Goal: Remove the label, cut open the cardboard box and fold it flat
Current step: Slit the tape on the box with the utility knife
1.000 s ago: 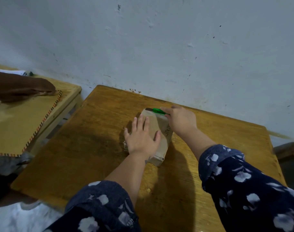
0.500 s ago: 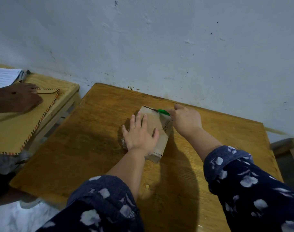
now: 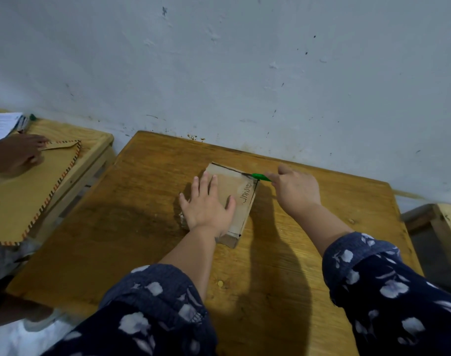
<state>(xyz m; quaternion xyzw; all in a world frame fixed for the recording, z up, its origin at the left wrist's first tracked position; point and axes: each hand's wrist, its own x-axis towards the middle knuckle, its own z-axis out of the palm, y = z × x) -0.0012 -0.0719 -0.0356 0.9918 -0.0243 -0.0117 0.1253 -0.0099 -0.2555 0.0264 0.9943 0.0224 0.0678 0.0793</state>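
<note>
A small brown cardboard box (image 3: 241, 199) lies flat in the middle of a wooden table (image 3: 131, 227), with handwriting along its right edge. My left hand (image 3: 206, 206) presses flat on the box's top, fingers spread. My right hand (image 3: 295, 191) is just right of the box's far right corner and grips a green-handled cutter (image 3: 260, 177). The blade tip touches the far edge of the box at that corner. A dark slit runs along the far edge. No label can be made out on the box.
The table's far edge meets a pale wall (image 3: 245, 73). On a second desk at left lies a large brown envelope (image 3: 26, 191), with another person's hand (image 3: 18, 152) on it and papers (image 3: 0, 125) behind. A wooden stool (image 3: 442, 227) stands at right.
My right hand has drawn the cutter rightward along the box's far edge, from near the middle to the right corner. My left hand stays pressed on the box. The other person's hand shifted on the envelope.
</note>
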